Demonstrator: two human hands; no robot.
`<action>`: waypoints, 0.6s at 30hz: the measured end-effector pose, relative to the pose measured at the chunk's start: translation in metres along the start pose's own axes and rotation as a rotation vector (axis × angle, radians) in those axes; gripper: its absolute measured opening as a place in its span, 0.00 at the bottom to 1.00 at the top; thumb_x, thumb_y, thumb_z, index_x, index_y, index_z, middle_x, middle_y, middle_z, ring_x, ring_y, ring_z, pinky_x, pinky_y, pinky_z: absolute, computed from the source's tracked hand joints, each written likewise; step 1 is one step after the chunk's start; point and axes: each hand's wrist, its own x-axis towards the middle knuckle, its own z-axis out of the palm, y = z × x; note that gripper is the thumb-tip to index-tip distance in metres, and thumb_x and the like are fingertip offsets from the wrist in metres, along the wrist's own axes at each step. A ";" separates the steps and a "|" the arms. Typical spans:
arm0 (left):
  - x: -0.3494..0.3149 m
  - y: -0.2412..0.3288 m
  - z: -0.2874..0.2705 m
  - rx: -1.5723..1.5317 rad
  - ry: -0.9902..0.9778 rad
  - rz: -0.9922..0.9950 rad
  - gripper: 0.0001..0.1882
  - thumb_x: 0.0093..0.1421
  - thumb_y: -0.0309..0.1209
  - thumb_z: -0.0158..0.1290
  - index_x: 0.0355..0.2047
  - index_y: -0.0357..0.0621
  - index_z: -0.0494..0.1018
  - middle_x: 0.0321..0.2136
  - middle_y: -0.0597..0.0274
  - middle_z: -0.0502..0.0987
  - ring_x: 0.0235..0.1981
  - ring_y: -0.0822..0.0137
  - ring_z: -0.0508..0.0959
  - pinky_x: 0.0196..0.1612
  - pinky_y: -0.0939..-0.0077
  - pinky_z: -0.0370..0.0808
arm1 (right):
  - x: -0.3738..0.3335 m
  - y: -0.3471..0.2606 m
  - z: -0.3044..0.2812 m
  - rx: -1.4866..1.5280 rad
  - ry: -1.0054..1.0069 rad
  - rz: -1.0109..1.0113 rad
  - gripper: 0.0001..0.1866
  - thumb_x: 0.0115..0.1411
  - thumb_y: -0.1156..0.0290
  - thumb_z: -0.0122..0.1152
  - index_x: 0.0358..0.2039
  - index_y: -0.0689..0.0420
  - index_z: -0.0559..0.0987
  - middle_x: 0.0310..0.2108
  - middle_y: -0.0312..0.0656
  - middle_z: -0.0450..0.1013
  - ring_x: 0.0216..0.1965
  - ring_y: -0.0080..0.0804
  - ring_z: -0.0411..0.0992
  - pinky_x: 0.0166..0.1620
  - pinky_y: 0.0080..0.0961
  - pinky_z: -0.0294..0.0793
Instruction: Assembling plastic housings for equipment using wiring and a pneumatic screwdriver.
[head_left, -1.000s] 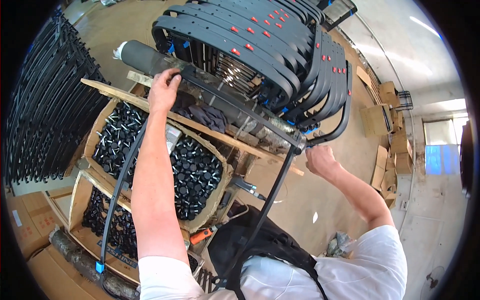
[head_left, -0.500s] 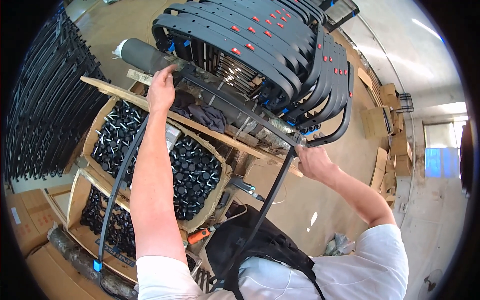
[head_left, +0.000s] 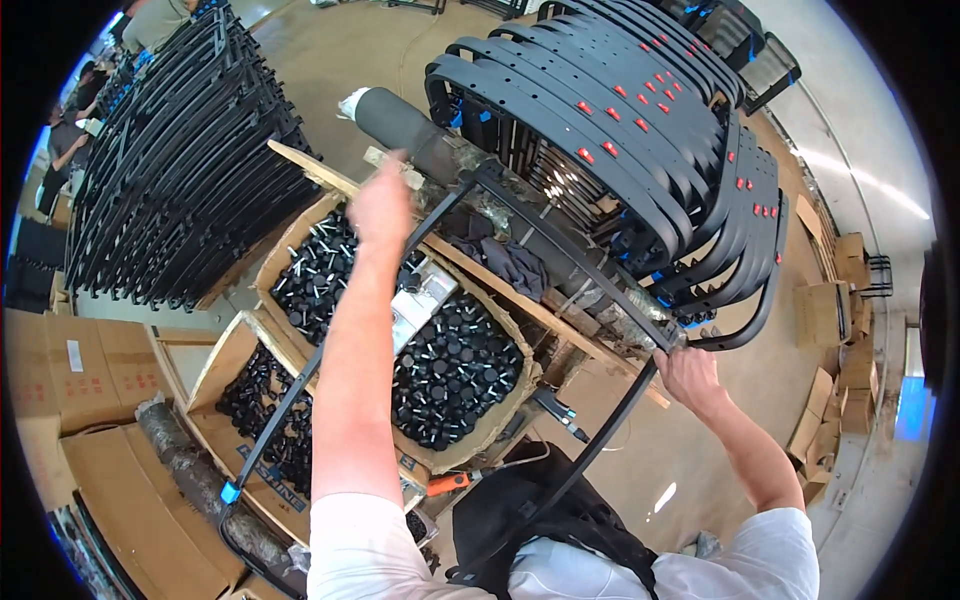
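A black metal frame (head_left: 580, 262) of flat bars lies across a padded roll in front of me, its two side bars running back toward my body. My right hand (head_left: 690, 378) is wrapped round the frame's right corner. My left hand (head_left: 383, 205) hangs in the air left of the frame's far corner, apart from it; its fingers are smeared by motion. Beneath my left forearm are cardboard boxes of black-headed bolts (head_left: 455, 375), partly hidden by the arm. A blue clip (head_left: 230, 492) sits on the left side bar.
Finished black frames with red pieces (head_left: 610, 110) stand stacked beyond the roll (head_left: 395, 122). More black frames (head_left: 185, 170) stack at left. A wooden board (head_left: 560, 318) edges the bench. An orange-handled tool (head_left: 448, 484) lies near me. Cardboard boxes (head_left: 110, 365) stand at left; people are far left.
My left hand has moved away from the frame's far corner, to the left. My right hand keeps its hold. The view has swung left, so things appear further right.
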 end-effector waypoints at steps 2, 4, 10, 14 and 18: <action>0.010 -0.088 -0.009 0.025 0.516 -0.312 0.27 0.69 0.44 0.56 0.61 0.40 0.71 0.47 0.42 0.82 0.49 0.44 0.83 0.52 0.50 0.79 | 0.013 -0.020 -0.002 0.030 0.044 -0.063 0.30 0.74 0.50 0.48 0.23 0.60 0.82 0.18 0.54 0.78 0.23 0.52 0.81 0.30 0.46 0.81; 0.017 -0.069 0.000 -0.004 0.507 -0.040 0.27 0.69 0.46 0.57 0.58 0.38 0.74 0.50 0.41 0.81 0.51 0.44 0.82 0.54 0.51 0.78 | 0.012 -0.019 0.002 0.025 0.041 -0.047 0.30 0.73 0.50 0.49 0.22 0.60 0.82 0.18 0.55 0.78 0.23 0.52 0.81 0.30 0.46 0.81; 0.016 0.049 0.035 0.187 0.096 0.284 0.20 0.66 0.46 0.59 0.43 0.41 0.75 0.35 0.50 0.86 0.40 0.50 0.86 0.46 0.54 0.82 | 0.010 -0.013 0.011 0.041 0.044 -0.022 0.31 0.73 0.49 0.50 0.21 0.61 0.83 0.20 0.55 0.79 0.26 0.55 0.81 0.32 0.47 0.82; -0.002 0.030 0.017 -0.026 0.102 0.449 0.21 0.61 0.28 0.59 0.54 0.38 0.72 0.51 0.43 0.79 0.57 0.47 0.78 0.59 0.54 0.76 | 0.016 -0.016 -0.024 0.019 -0.138 -0.019 0.30 0.71 0.50 0.53 0.26 0.64 0.85 0.26 0.57 0.81 0.32 0.56 0.83 0.36 0.48 0.83; -0.062 0.000 -0.025 -0.401 0.415 0.336 0.29 0.61 0.22 0.57 0.64 0.38 0.67 0.54 0.43 0.76 0.60 0.42 0.74 0.63 0.52 0.71 | 0.056 -0.079 -0.085 -0.010 0.095 -0.335 0.12 0.64 0.62 0.60 0.32 0.55 0.84 0.29 0.47 0.80 0.34 0.48 0.83 0.37 0.43 0.83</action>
